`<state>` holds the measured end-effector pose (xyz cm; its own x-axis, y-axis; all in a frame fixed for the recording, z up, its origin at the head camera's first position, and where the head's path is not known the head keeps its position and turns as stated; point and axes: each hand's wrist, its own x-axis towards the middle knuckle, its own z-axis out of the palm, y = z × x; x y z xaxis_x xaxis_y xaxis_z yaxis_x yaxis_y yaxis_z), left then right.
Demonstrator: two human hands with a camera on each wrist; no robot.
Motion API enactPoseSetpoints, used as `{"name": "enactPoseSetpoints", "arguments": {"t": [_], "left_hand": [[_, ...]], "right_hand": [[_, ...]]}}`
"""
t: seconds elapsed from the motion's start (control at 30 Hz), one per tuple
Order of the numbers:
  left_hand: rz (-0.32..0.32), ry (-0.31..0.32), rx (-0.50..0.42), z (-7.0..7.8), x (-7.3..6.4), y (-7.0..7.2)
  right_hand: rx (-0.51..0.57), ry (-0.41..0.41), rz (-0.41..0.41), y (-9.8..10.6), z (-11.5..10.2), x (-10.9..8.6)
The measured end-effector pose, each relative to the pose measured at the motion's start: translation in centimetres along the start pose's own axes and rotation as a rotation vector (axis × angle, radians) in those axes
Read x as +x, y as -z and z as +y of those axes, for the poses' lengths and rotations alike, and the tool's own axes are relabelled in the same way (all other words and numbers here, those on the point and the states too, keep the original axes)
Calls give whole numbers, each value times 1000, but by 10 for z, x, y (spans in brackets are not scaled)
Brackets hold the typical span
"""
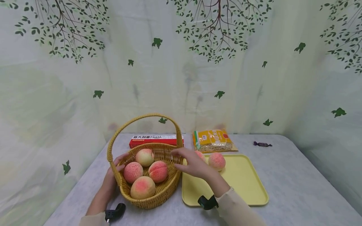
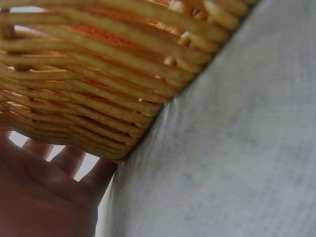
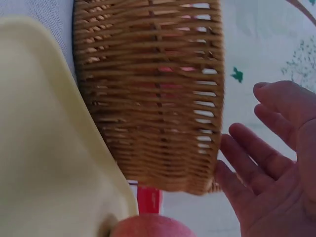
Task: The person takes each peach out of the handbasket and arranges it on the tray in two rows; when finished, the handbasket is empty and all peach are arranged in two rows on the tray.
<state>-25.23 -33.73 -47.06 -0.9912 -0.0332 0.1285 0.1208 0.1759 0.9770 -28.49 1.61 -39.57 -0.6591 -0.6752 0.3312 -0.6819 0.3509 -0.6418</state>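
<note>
A wicker basket with a tall arched handle holds several peaches. My left hand rests against the basket's left side, partly behind the handle; in the left wrist view its fingers spread along the weave. At the basket's right rim is my right hand, thumb and fingers apart and nothing held. Its fingers reach the rim in the right wrist view, though firm contact is unclear. Two more peaches, one of them pink, lie on a yellow tray; my right hand partly hides the other.
Behind the basket lies a red and white pasta box. A yellow-orange food packet is beyond the tray. A purple wrapped candy lies at the back right of the grey table. A leaf-printed curtain hangs behind.
</note>
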Motion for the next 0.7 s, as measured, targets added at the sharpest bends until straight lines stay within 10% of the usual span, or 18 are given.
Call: {"name": "enactPoseSetpoints", "arguments": {"t": [0.7], "left_hand": [[6, -1, -6, -2, 4, 0]], "right_hand": [[-310, -99, -209, -34, -5, 31]]}}
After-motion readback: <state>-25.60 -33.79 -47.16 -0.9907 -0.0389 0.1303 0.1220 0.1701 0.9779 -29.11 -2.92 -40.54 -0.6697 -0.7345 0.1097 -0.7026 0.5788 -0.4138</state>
